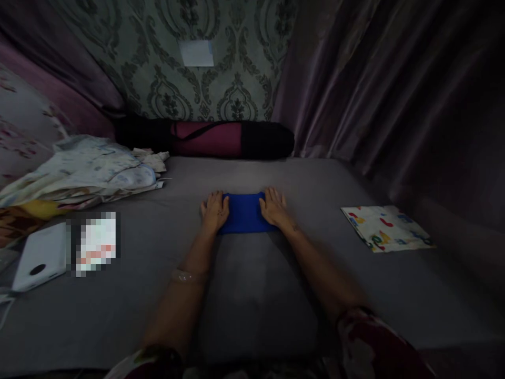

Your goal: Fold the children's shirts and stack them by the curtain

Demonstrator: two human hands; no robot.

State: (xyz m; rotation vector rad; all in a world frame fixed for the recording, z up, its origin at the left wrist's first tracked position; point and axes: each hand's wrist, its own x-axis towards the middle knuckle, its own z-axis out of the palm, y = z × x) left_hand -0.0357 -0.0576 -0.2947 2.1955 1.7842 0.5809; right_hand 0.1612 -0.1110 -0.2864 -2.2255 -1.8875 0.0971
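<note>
Dark maroon floral sleeves are worn.
Behind the left hand, a translucent bracelet is worn; farther back, pale blotches are printed on the sleeves.

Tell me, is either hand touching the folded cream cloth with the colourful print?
No, the left hand and right hand touch the blue rectangular cloth, while the cream cloth lies apart to the right.

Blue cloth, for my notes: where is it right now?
In the head view, the blue cloth lies mid-picture on the grey sheet, between the left hand and the right hand, both touching it.
</note>
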